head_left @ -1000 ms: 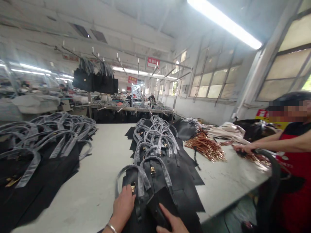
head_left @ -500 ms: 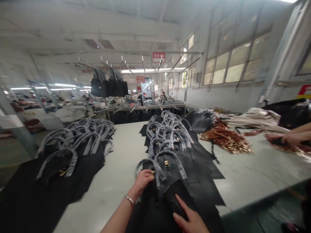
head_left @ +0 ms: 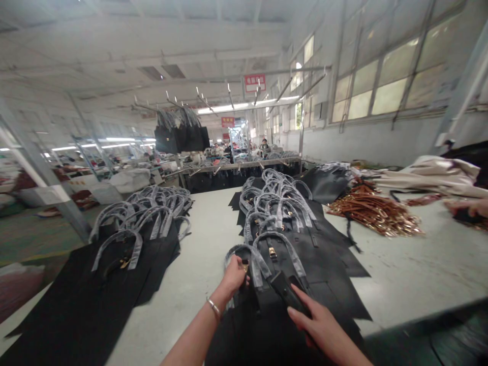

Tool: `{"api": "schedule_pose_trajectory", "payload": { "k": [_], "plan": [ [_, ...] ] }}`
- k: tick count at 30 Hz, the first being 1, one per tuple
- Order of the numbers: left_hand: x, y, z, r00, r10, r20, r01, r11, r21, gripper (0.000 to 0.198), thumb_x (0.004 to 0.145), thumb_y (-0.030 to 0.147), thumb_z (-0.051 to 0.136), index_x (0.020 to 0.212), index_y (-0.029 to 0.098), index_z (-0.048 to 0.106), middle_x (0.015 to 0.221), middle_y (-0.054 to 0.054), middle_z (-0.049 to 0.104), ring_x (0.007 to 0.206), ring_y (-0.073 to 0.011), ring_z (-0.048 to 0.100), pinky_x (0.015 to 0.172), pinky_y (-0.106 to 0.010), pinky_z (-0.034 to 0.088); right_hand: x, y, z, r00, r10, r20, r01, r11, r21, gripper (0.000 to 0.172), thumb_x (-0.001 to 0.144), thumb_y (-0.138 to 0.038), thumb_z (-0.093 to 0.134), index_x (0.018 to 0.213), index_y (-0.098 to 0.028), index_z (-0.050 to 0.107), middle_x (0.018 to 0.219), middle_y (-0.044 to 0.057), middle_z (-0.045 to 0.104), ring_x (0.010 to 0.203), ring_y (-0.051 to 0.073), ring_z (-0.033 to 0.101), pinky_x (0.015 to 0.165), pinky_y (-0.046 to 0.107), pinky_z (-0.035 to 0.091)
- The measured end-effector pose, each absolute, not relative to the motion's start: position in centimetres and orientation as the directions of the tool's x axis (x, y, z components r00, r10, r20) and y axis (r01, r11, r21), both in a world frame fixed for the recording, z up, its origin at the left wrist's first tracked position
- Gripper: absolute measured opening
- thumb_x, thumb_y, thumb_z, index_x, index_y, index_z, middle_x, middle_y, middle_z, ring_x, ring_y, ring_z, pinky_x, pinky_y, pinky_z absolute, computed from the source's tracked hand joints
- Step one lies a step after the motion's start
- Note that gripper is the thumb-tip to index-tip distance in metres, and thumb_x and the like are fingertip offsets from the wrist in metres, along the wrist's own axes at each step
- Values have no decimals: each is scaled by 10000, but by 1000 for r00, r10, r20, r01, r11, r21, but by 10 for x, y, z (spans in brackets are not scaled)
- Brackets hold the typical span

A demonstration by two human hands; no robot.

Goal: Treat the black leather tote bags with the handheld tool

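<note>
My left hand (head_left: 235, 274) is closed, thumb and fingers pinching a small gold clasp (head_left: 245, 265) on a black bag piece at the front of a stack. In my right hand (head_left: 320, 317) is a black oblong object (head_left: 285, 290), gripped between thumb and fingers just over the bag; its exact kind does not show. Beneath both hands lie overlapping black bag pieces (head_left: 328, 259) with handles (head_left: 282, 244) wrapped in clear film. Another gold clasp (head_left: 272, 252) shows on the piece just beyond my hands.
On the left lies a second stack of black bag pieces (head_left: 87, 300). Brown straps with gold hooks (head_left: 377, 211) are heaped on the right of the pale table (head_left: 209, 218). A co-worker's hand (head_left: 478, 207) is at the right edge. Black bags (head_left: 181, 137) hang from a rack behind.
The view has turned left, so the table contents sit further right. My right hand's black object is angled differently and held more upright. My left hand keeps its pinch at the clasp.
</note>
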State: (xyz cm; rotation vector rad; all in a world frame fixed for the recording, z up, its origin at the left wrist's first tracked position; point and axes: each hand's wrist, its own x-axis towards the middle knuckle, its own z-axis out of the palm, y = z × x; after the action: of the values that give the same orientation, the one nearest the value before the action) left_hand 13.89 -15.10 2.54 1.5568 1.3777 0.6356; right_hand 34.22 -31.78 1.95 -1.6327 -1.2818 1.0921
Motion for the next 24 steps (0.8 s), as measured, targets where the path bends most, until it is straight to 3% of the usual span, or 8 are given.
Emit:
{"api": "schedule_pose_trajectory", "payload": {
  "k": [3, 5, 9, 12, 15, 19, 24],
  "plan": [
    [136, -152, 38, 193, 971, -140, 563, 7, 826, 329, 874, 170, 364, 1184, 156, 471, 836, -42, 621, 635, -126, 585, 532, -209, 408, 338, -319, 10, 130, 972, -194, 303, -226, -926, 718, 836, -396, 543, 1473, -139, 332, 620, -14, 611, 419, 132, 552, 414, 228, 445],
    [131, -152, 48, 215, 972, -90, 619, -65, 783, 296, 864, 216, 424, 1134, 169, 534, 912, -58, 638, 762, -157, 606, 633, -237, 440, 335, -320, 5, 116, 972, -203, 306, -229, -924, 719, 836, -382, 543, 1476, -138, 326, 625, -9, 620, 421, 133, 552, 416, 231, 445],
    [113, -152, 63, 303, 951, -56, 705, -184, 685, 125, 784, 219, 568, 878, 179, 641, 927, -68, 656, 976, -232, 584, 877, -314, 407, 329, -325, 7, 63, 977, -202, 336, -211, -918, 709, 839, -378, 546, 1473, -142, 335, 656, 2, 633, 434, 130, 552, 428, 229, 444],
    [94, -157, 64, 313, 944, -103, 733, -171, 659, 121, 770, 187, 556, 655, 166, 587, 881, -104, 656, 1040, -267, 567, 933, -358, 379, 326, -331, 16, 34, 976, -213, 384, -209, -899, 705, 844, -385, 543, 1474, -146, 335, 665, 3, 627, 451, 137, 559, 451, 239, 450],
    [75, -171, 52, 297, 932, -206, 710, -72, 700, 226, 770, 225, 553, 558, 170, 500, 741, -93, 633, 894, -243, 613, 824, -336, 443, 322, -336, 24, -2, 976, -220, 420, -199, -886, 694, 852, -404, 540, 1473, -166, 342, 679, 3, 625, 472, 145, 567, 472, 248, 453],
    [68, -208, 21, 300, 890, -343, 569, 122, 813, 326, 821, 441, 498, 648, 166, 514, 611, -29, 579, 577, -147, 572, 584, -260, 455, 317, -341, 28, -74, 963, -261, 394, -212, -894, 690, 848, -411, 547, 1471, -190, 348, 690, -8, 611, 473, 133, 557, 465, 241, 441],
    [88, -258, -8, 285, 903, -321, 252, 253, 934, 506, 770, 642, 514, 860, 149, 578, 727, -29, 596, 594, -109, 553, 564, -217, 429, 316, -342, 37, -216, 909, -356, 270, -295, -917, 757, 816, -440, 576, 1483, -203, 309, 671, -32, 582, 438, 95, 520, 415, 196, 400]
  ]
}}
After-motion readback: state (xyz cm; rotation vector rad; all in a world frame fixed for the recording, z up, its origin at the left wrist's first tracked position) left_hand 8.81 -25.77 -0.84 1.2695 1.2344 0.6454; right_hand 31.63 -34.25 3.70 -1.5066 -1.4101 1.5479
